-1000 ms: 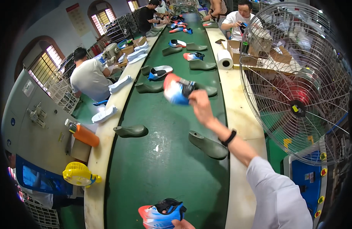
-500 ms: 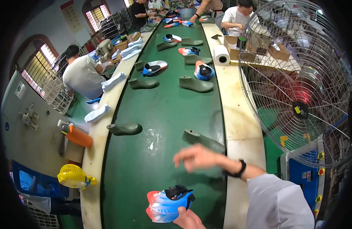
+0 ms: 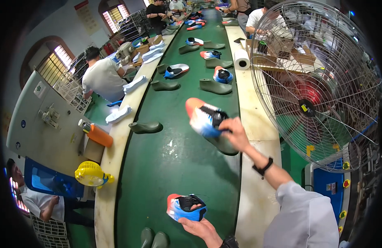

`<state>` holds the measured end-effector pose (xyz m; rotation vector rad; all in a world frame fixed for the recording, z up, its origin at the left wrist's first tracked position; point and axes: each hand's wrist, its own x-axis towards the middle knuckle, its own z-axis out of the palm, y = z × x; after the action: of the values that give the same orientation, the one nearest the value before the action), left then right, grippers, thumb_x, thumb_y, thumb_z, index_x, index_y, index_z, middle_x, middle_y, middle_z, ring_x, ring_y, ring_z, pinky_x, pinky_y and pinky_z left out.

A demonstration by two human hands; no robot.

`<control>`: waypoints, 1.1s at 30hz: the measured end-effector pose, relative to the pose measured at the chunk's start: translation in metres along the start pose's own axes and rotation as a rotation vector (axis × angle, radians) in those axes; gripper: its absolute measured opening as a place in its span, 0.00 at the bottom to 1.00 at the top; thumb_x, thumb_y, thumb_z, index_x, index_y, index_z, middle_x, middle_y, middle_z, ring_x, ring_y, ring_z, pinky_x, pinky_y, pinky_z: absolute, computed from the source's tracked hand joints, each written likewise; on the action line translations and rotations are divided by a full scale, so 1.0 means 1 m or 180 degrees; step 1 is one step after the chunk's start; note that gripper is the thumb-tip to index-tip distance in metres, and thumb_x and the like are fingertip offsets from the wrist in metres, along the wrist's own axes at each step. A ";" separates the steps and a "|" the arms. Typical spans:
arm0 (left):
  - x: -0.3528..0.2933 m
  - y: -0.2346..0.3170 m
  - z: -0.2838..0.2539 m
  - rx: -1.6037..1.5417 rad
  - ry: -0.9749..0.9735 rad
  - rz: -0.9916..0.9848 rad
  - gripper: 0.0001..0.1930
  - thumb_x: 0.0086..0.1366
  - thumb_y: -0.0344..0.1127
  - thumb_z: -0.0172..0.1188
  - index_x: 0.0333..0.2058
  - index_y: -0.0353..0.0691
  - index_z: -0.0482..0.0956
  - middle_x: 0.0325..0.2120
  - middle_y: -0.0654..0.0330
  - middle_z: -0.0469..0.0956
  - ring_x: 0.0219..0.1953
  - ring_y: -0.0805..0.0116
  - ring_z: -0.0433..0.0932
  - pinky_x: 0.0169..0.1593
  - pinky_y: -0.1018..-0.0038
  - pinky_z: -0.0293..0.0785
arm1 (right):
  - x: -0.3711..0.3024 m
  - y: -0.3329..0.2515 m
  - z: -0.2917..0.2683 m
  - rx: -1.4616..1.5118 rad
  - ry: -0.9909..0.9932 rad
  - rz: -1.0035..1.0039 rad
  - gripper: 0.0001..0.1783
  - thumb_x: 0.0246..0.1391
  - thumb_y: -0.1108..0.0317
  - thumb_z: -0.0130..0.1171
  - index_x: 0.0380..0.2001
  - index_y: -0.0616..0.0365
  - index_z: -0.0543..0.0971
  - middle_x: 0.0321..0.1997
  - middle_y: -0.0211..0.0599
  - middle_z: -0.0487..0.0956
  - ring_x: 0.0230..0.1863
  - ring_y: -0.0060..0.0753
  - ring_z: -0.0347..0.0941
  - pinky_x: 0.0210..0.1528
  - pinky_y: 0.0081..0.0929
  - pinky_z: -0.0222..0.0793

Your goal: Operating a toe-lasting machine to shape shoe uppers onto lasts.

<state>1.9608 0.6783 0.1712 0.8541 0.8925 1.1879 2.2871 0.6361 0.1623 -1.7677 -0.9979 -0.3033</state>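
Note:
My right hand (image 3: 234,131) is closed on the heel end of a shoe upper (image 3: 201,118), orange at the toe, white and blue behind, with a black collar. This upper is held over the conveyor belt, partly covering a dark green shoe last (image 3: 225,145). Lower down, my left hand (image 3: 201,228) grips a matching shoe upper (image 3: 186,210); a fingertip shows inside its opening. Two green lasts (image 3: 153,238) stand side by side at the lower edge, left of that hand.
Several lasts (image 3: 216,87) and uppers (image 3: 175,71) lie along the green belt (image 3: 174,165). White soles (image 3: 118,114), an orange bottle (image 3: 100,135) and a small yellow fan (image 3: 90,173) line the left ledge. A large caged fan (image 3: 311,103) stands right; other people work nearby.
My right hand was empty above the belt and now holds an upper farther up. My left hand seemed to hold two uppers; one shows there now. Two lasts have appeared at the bottom.

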 end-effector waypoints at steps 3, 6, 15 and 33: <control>-0.028 0.009 0.016 -0.0203 0.0090 -0.0258 0.39 0.66 0.66 0.46 0.51 0.27 0.66 0.37 0.51 0.77 0.37 0.61 0.79 0.41 0.66 0.80 | 0.016 0.094 -0.014 -0.1290 0.0015 0.0145 0.22 0.38 0.72 0.64 0.42 0.54 0.78 0.50 0.38 0.77 0.52 0.46 0.69 0.54 0.36 0.62; -0.037 0.000 0.013 -0.0415 0.0022 -0.0351 0.39 0.65 0.67 0.46 0.51 0.28 0.66 0.38 0.51 0.77 0.38 0.61 0.79 0.43 0.66 0.79 | 0.001 0.087 -0.003 -0.2589 -0.0040 0.0628 0.30 0.38 0.70 0.64 0.51 0.53 0.75 0.59 0.43 0.71 0.56 0.50 0.66 0.54 0.39 0.62; -0.073 -0.014 -0.032 -0.1157 -0.0548 -0.0935 0.40 0.63 0.66 0.51 0.59 0.35 0.63 0.51 0.57 0.71 0.51 0.62 0.73 0.58 0.62 0.71 | -0.175 -0.197 -0.050 0.1639 -0.1772 0.0565 0.25 0.46 0.62 0.71 0.49 0.55 0.79 0.53 0.38 0.75 0.48 0.32 0.72 0.42 0.27 0.70; -0.248 0.007 -0.266 0.0471 -0.0609 -0.1524 0.13 0.71 0.36 0.53 0.46 0.31 0.71 0.35 0.53 0.77 0.35 0.64 0.80 0.39 0.69 0.79 | -0.275 -0.100 -0.062 -0.1035 -0.0125 0.0350 0.31 0.43 0.74 0.64 0.54 0.55 0.71 0.53 0.43 0.74 0.46 0.48 0.74 0.46 0.40 0.72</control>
<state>1.6811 0.4576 0.0996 0.7987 0.9670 0.6213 2.0569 0.4612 0.0855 -2.1216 -0.9126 -0.3788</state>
